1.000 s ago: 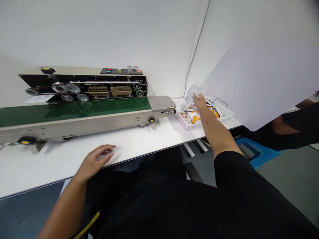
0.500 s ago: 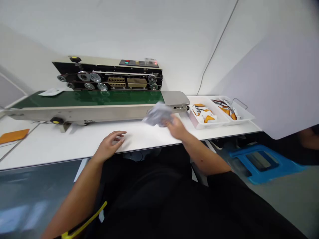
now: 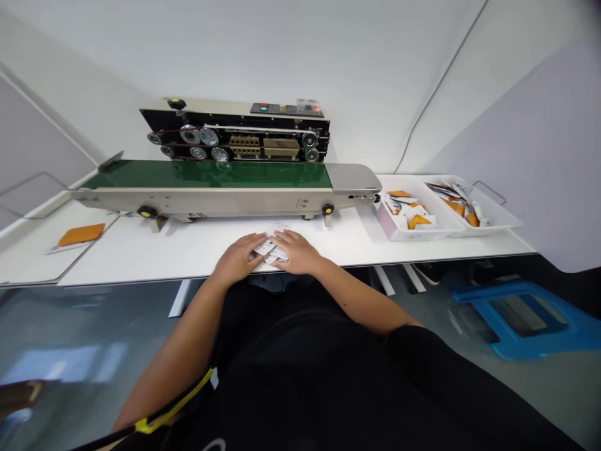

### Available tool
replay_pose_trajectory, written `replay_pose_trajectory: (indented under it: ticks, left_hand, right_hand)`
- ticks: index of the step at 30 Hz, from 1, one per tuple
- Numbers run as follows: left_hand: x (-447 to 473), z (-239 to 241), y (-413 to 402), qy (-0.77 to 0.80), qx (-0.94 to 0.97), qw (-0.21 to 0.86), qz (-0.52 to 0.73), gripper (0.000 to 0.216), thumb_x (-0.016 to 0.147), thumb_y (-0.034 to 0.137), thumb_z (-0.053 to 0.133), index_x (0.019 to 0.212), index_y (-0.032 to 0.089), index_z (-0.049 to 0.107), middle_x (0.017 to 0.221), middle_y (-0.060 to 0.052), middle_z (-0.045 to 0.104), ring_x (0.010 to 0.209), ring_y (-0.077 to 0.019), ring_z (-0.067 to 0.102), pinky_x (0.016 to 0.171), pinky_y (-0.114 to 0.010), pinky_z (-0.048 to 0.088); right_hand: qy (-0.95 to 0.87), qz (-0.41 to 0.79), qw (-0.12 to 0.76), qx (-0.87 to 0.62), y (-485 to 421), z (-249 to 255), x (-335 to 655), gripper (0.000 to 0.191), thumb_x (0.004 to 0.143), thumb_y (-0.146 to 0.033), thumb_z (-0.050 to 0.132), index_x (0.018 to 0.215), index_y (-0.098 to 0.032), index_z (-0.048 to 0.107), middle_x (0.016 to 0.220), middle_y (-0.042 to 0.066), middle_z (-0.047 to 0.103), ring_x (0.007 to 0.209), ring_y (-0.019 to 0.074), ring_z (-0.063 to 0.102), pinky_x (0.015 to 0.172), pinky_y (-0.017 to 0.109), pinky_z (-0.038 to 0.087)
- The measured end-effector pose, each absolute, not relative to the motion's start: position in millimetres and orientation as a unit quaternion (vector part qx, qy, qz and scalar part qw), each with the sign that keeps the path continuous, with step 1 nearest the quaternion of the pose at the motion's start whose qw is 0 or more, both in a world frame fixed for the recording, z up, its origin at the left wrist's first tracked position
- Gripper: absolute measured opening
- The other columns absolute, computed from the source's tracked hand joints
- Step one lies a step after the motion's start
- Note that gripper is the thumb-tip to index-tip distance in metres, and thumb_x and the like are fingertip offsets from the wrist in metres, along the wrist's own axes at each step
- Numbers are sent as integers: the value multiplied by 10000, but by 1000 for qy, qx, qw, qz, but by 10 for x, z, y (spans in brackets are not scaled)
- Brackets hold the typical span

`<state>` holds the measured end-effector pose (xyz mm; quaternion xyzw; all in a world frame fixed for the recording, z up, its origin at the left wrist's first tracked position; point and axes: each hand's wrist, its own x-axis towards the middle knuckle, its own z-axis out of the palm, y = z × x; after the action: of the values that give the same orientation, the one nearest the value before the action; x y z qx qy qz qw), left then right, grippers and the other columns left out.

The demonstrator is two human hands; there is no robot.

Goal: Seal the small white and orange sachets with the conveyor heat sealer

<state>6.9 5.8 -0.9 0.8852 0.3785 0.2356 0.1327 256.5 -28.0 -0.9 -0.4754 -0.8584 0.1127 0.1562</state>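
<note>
Several small white packets with dark print (image 3: 272,250) lie in a loose pile on the white table near its front edge, between my hands. From the left, my left hand (image 3: 238,257) closes round the pile, thumb at the near side and fingers over the far edge. My right hand (image 3: 298,252) clasps it from the right in the same way, so much of the pile is covered. Just behind it stands a band sealer with a green conveyor belt (image 3: 225,174) and exposed rollers; a red light glows on its panel (image 3: 287,109).
Right of the conveyor, two white plastic bins (image 3: 399,236) hold orange and white packets. An orange packet (image 3: 81,235) lies on the table at far left, over something white. A blue plastic stool (image 3: 530,319) stands on the floor at right. A cable runs down the wall.
My right hand has brought the blurred greyish-white packets down and left onto the table. My left hand, empty before, now closes on them too. The flat white item has left the belt's left end.
</note>
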Motion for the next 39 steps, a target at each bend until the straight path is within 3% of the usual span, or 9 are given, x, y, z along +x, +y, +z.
replay_pose_trajectory:
  ticks: [3, 9, 15, 19, 22, 26, 30, 35, 39]
  left_hand:
    - [55, -52, 65, 384, 876, 129, 263, 485, 973, 405, 583, 1419, 237, 672, 1485, -105, 655, 1397, -341, 580, 1208, -567, 429]
    - [5, -26, 31, 397, 846, 141, 327, 378, 913, 268, 592, 1245, 260, 772, 1334, -75, 752, 1324, -314, 629, 1194, -560, 447]
    - [-35, 24, -30, 434, 783, 148, 420, 295, 955, 355, 577, 1098, 213, 792, 1165, -106, 760, 1105, -262, 696, 1036, -424, 548]
    - [-107, -7, -26, 525, 667, 205, 488, 266, 946, 444, 616, 920, 208, 735, 958, -64, 754, 901, -224, 705, 860, -339, 578]
    - [-111, -27, -4, 525, 596, 287, 535, 292, 911, 457, 663, 1031, 195, 711, 824, -22, 724, 751, -193, 677, 770, -313, 568]
    - [-64, -5, 0, 492, 572, 324, 571, 438, 863, 445, 709, 1199, 165, 683, 895, -32, 727, 670, -154, 631, 704, -293, 552]
    - [-68, 21, -31, 498, 602, 282, 556, 369, 913, 454, 660, 1137, 174, 746, 897, -40, 699, 711, -159, 647, 768, -310, 581]
    - [-114, 27, -28, 458, 684, 253, 508, 369, 956, 497, 631, 1132, 226, 809, 1160, -75, 679, 943, -208, 713, 940, -382, 611]
    - [-120, 70, -15, 386, 793, 218, 417, 365, 984, 499, 615, 1200, 274, 805, 1228, -85, 699, 1206, -270, 662, 1135, -462, 515]
  right_hand:
    - [-863, 122, 144, -470, -293, -13, 2572, 946, 926, -691, 607, 1680, -202, 310, 1753, 122, 233, 1617, 395, 207, 1314, 575, 180]
    - [-845, 125, 141, -501, -262, -59, 2541, 771, 1016, -615, 487, 1662, -220, 346, 1757, 94, 227, 1631, 358, 188, 1313, 552, 196]
    - [-830, 135, 151, -519, -249, -72, 2552, 843, 992, -636, 504, 1671, -170, 322, 1759, 113, 209, 1643, 352, 140, 1320, 529, 190]
    - [-825, 148, 149, -524, -262, -59, 2561, 871, 988, -649, 491, 1682, -160, 294, 1764, 106, 198, 1647, 349, 111, 1325, 520, 188]
    - [-823, 151, 153, -526, -268, -53, 2562, 867, 984, -652, 498, 1681, -176, 300, 1764, 98, 203, 1648, 347, 108, 1325, 524, 192]
    - [-825, 155, 151, -522, -270, -47, 2561, 871, 986, -652, 495, 1679, -160, 304, 1761, 107, 214, 1646, 351, 107, 1325, 525, 195]
    - [-825, 156, 177, -514, -302, -20, 2573, 869, 988, -588, 538, 1697, -178, 250, 1746, 121, 261, 1631, 361, 150, 1311, 537, 226]
    - [-858, 172, 235, -423, -372, 50, 2604, 983, 969, -465, 622, 1725, -277, 21, 1551, 119, 541, 1472, 345, 412, 1227, 563, 354]
    - [-875, 194, 249, -366, -362, 75, 2622, 938, 969, -505, 648, 1721, -279, 135, 1603, 123, 493, 1450, 338, 439, 1217, 544, 372]
